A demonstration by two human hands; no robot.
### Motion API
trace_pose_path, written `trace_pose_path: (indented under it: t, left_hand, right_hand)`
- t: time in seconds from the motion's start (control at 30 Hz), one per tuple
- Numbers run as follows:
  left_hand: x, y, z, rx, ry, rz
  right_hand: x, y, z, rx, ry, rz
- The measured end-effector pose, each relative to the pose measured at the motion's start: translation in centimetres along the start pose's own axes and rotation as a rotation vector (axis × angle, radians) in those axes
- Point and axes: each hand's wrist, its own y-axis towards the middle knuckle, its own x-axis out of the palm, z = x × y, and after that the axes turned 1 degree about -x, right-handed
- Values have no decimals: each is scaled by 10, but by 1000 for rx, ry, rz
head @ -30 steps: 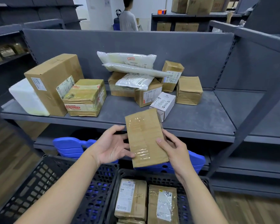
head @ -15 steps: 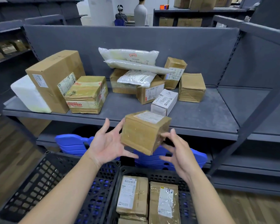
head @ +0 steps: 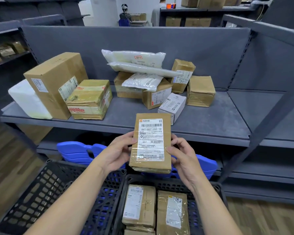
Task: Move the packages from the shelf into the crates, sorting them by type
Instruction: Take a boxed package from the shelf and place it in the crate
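Note:
I hold a flat brown cardboard box [head: 151, 143], label side up, between my left hand [head: 116, 152] and my right hand [head: 182, 156], in front of the grey shelf [head: 210, 122] and above the crates. The right black crate [head: 161, 181] below holds two brown boxes [head: 139, 204] side by side, with more under them. The left black crate [head: 46, 187] shows no package inside. On the shelf lie several brown boxes, white plastic mailers [head: 134, 59] stacked on a box, and a small white box [head: 172, 105].
A large brown carton [head: 53, 82] and a white foam block [head: 27, 100] stand at the shelf's left. Blue plastic pieces [head: 78, 151] lie on the lower shelf behind the crates. A slanted grey post [head: 261, 129] rises at right. Two people stand far behind.
The box was turned over between my hands: plain taped side up, then tumbling on edge with fingers spread, now label side up and gripped by both hands.

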Motion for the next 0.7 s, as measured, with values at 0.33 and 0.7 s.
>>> trace_pose_path:
  t: [0.33,0.7]
  left_hand:
    - [12,-3,4,154,-250,177]
    - [11,-11,-5,119,-168,173]
  right_hand:
    - [-5,-6,1,383,629,60]
    - [-12,-19,13,366,998,-44]
